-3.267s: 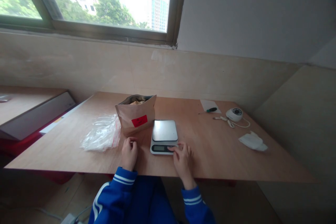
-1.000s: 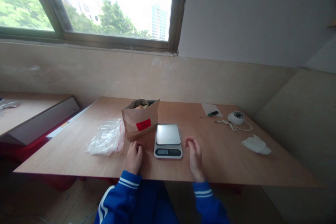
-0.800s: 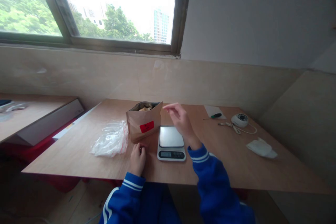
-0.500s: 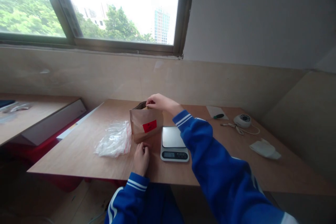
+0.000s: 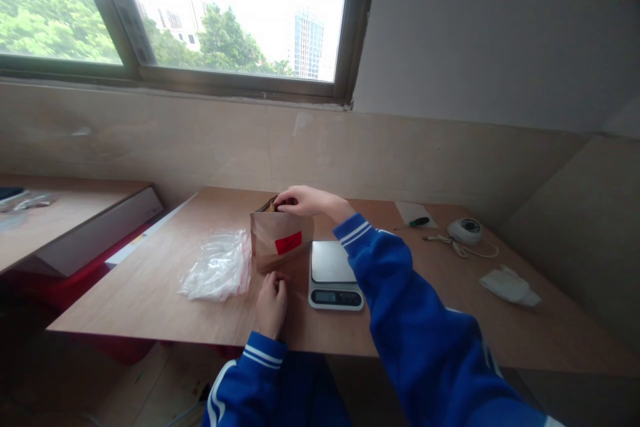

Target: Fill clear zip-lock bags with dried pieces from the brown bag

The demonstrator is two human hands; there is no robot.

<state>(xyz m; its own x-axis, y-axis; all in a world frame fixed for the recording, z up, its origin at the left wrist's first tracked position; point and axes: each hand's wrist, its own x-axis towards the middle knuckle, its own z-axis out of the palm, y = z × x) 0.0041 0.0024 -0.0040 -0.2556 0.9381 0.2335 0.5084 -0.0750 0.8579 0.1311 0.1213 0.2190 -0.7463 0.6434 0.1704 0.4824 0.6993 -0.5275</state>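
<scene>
A brown paper bag (image 5: 265, 240) with a red label stands upright on the table, its top open. My right hand (image 5: 300, 201) is at the bag's mouth, fingertips bent together and dipping just inside the rim. A tan bit shows by the fingertips, too small to name. My left hand (image 5: 271, 307) rests on the tabletop in front of the bag, fingers curled in, with nothing visible in them. Beside the bag on the right is a white kitchen scale (image 5: 334, 263) with a silver plate, partly behind my right sleeve; its plate bears nothing that I can see.
Clear plastic zip bags (image 5: 217, 267) lie left of the paper bag. Toward the right are a screwdriver (image 5: 419, 221) on white paper, a white dome camera (image 5: 465, 231) with its cable, and a crumpled white bag (image 5: 510, 285). Another table (image 5: 75, 213) stands at the left.
My right hand has sunk slightly, turning its fingers lower and further into the bag's mouth. My left hand stays in place. The whole view has shifted a little.
</scene>
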